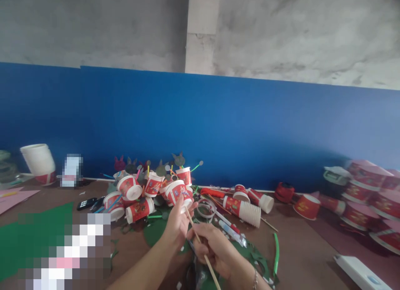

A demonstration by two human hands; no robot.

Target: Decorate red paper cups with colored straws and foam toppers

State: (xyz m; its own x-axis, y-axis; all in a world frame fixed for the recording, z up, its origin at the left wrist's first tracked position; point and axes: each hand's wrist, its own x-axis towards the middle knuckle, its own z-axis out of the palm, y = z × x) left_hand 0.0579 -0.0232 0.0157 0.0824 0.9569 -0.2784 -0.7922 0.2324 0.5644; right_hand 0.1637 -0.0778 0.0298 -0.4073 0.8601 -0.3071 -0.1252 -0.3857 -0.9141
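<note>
My left hand is closed round a red and white paper cup, its thumb up against the cup's side. In my right hand, the fingers wrap round a thin wooden stick. The stick slants up to the left, and its far tip is at the lower edge of the held cup; whether it enters the cup I cannot tell. Just behind are several decorated cups with coloured straws and animal-head cutouts. Under my hands lie green paper scraps.
Right of my hands are a tape roll, a stack of nested cups and a green pipe cleaner. Piled cups and a white box stand far right. Green paper lies left; a blue wall panel rises behind.
</note>
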